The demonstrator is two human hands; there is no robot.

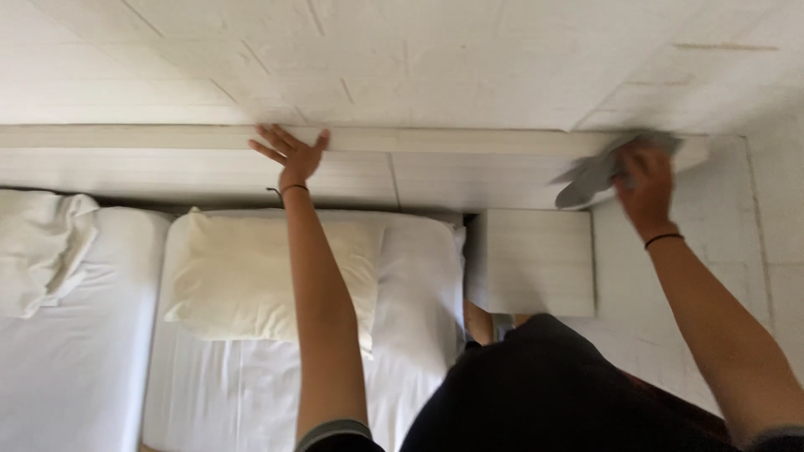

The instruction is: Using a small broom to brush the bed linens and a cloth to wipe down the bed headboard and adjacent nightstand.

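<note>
— Pale whitewashed wood fills the upper half of the frame: a plank-patterned wall, and under it the long pale wooden headboard ledge (469,141) running from the left edge to the upper right.

— And the hands?

— At upper centre, the left hand (291,156) is spread wide, fingers fanned, palm flat against the ledge, holding nothing. At upper right, the right hand (646,186) is closed around a crumpled grey cleaning cloth (596,174), which is pressed to the right end of the ledge. The cloth is blurred, so its exact shape is hard to make out.

— How would that cloth handle?

— I'd judge it light, soft and limp, nothing fragile. It would fold and bunch under the fingers, so a gathered fistful in the middle, as the hand has it now, seems the surest hold; loose corners would flop.

— What else is around?

— Below the ledge at lower left, a white-sheeted bed (251,385) carries a plump cream pillow (251,276) just beside the left forearm, and a rumpled white pillow (38,247) at the far left. A pale wooden bedside cabinet (529,261) stands at centre right, between the bed and the right arm.

— Anything in the way?

— The cabinet and the bed keep the person's dark-clothed body back from the wall, so both arms are stretched well forward. The ledge itself looks bare.
</note>
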